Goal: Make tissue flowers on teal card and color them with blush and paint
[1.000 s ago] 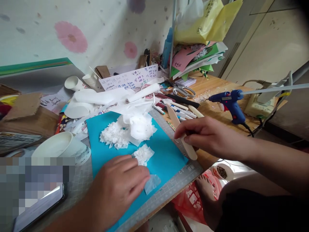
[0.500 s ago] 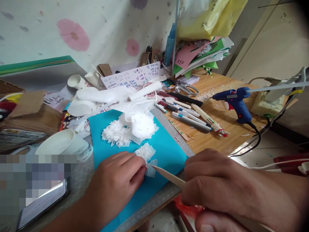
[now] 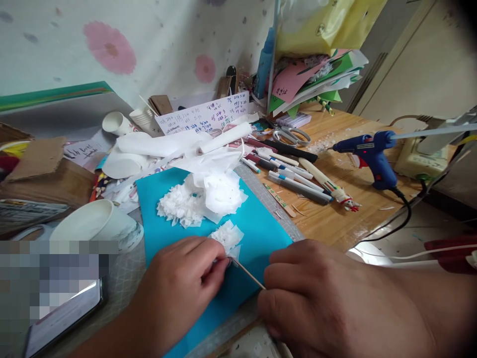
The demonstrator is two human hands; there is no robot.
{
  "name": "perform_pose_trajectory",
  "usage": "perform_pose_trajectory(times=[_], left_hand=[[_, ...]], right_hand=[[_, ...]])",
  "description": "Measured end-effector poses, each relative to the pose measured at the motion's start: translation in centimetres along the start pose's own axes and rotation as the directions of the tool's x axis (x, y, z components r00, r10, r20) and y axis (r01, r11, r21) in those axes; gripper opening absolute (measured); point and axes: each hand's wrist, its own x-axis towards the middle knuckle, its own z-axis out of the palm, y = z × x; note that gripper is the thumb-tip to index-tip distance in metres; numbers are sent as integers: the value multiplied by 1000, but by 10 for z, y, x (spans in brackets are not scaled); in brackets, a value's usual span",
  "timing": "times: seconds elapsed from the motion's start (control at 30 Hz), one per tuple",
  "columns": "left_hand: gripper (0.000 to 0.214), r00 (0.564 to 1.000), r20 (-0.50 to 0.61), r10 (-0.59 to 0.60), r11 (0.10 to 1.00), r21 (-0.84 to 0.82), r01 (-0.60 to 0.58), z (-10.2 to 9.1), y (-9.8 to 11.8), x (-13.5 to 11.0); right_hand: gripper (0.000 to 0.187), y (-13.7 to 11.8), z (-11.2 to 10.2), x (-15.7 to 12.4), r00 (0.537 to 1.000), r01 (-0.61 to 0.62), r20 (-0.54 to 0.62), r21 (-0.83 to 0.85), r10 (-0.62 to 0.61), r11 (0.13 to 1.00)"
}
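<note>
My left hand (image 3: 182,283) is closed, its thumb and forefinger pinching at the edge of a small cluster of white tissue paper (image 3: 228,236). My right hand (image 3: 316,293) grips a thin wooden stick (image 3: 248,274). The stick's pointed end touches the paper close to my left fingertips. All this is over a blue sheet of paper (image 3: 261,248). Farther back on the sheet lie a ruffled white tissue paper bunch (image 3: 181,205) and a heap of flat white tissue pieces (image 3: 223,194).
Right of the sheet lie several pens (image 3: 298,186), grey-handled scissors (image 3: 290,135) and a blue glue gun (image 3: 372,154) with its cord. White paper rolls (image 3: 225,136) are behind. On the left are a white cup (image 3: 93,221), a phone (image 3: 67,318) and a cardboard box (image 3: 48,179).
My right hand has moved left and turned the wooden stick, bringing its tip onto the small tissue cluster beside my left fingers. My left hand has barely moved.
</note>
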Motion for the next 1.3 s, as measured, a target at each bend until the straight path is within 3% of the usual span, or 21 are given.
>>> perform_pose_trajectory(times=[0.17, 0.3, 0.5, 0.67, 0.87, 1.03, 1.1, 1.23, 1.3], left_hand=[[12, 1000, -2, -15, 1000, -6, 15, 2, -3, -5], [7, 1000, -12, -26, 1000, -4, 26, 4, -6, -8], [12, 999, 33, 7, 999, -51, -5, -1, -5, -4], [13, 1000, 26, 14, 999, -44, -12, -1, -5, -3], [12, 999, 29, 33, 998, -47, -32, 0, -7, -5], [17, 985, 105, 138, 989, -62, -132, -3, -9, -4], [19, 977, 122, 176, 984, -53, -171, -5, -10, -4], [21, 974, 130, 185, 982, -50, -180, -7, -11, -5], [21, 974, 141, 178, 984, -55, -172, -7, -12, -4]], right_hand=[[22, -8, 15, 4, 988, -91, -135, -146, 72, 985], [21, -8, 20, 6, 996, 0, -92, -115, -10, 993], [29, -7, 7, -2, 980, -53, -194, -48, 43, 997], [33, 1, -6, -1, 995, -2, -99, -53, -3, 999], [33, 3, -4, 1, 999, 34, -2, 19, -34, 999], [33, 2, 2, -1, 998, 62, -34, 75, -59, 995], [37, 3, 4, -3, 992, 88, -99, 108, -78, 990], [36, 6, 2, -9, 962, 14, -272, 146, 27, 989], [31, 8, -1, -10, 973, -6, -229, 151, 41, 989]])
